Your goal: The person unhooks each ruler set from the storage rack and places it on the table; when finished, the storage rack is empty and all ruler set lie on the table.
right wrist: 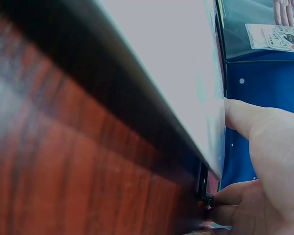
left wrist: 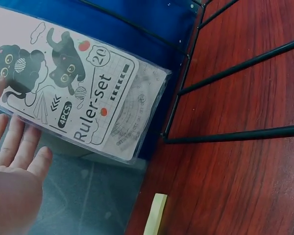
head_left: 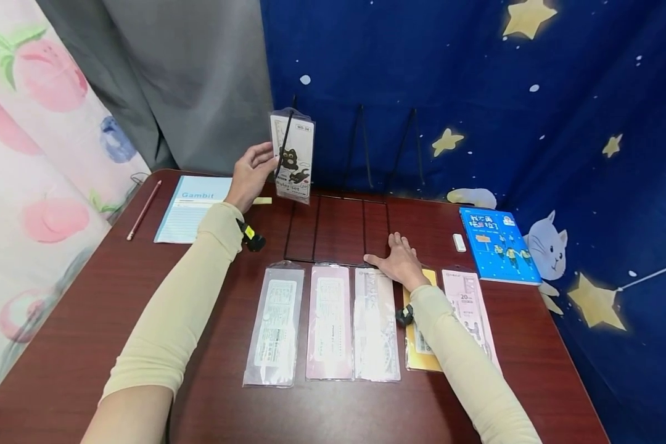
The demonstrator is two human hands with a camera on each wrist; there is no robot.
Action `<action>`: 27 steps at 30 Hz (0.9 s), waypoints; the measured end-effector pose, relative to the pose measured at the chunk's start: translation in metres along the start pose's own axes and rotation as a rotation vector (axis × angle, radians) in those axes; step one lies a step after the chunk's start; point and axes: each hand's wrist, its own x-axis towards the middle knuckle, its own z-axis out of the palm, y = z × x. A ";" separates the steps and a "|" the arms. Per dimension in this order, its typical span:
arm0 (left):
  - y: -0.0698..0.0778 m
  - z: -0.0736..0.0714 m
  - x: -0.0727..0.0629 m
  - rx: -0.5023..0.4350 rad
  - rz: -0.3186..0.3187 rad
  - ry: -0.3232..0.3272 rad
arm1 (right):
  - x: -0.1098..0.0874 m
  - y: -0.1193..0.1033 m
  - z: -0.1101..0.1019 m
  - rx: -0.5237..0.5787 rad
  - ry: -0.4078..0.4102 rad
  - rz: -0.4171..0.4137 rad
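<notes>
My left hand (head_left: pixel 251 176) is at the left side of a ruler set (head_left: pixel 295 157), a clear-wrapped pack printed with black cats. The pack hangs upright on a hook of the black wire rack (head_left: pixel 338 196). In the left wrist view, the thumb overlaps the pack's front and the loosely extended fingers (left wrist: pixel 27 147) lie along its edge. My right hand (head_left: pixel 401 262) rests spread over the front right corner of the rack's base, just beyond a clear ruler pack (head_left: pixel 377 327). Behind the right wrist is a yellow pack (head_left: pixel 423 357), partly hidden by the sleeve.
Beside these lie a grey-white pack (head_left: pixel 274 327) and two pink packs, one left of middle (head_left: pixel 330 320) and one at right (head_left: pixel 468 302). Farther back are a Gambit notebook (head_left: pixel 191 206), a pencil (head_left: pixel 144 209), an eraser (head_left: pixel 459 243) and a blue book (head_left: pixel 499 246). Curtains hang behind the table.
</notes>
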 end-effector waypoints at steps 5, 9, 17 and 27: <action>-0.005 -0.004 -0.004 0.052 0.005 0.019 | 0.000 -0.001 0.002 -0.006 -0.007 -0.001; -0.008 -0.005 -0.006 -0.011 0.001 0.009 | 0.000 -0.001 0.002 -0.007 -0.005 0.008; -0.007 -0.002 -0.013 -0.044 0.055 0.028 | -0.003 -0.001 -0.001 -0.004 0.011 0.003; -0.005 -0.002 -0.038 -0.034 0.080 0.027 | -0.003 0.000 -0.001 0.000 0.008 0.003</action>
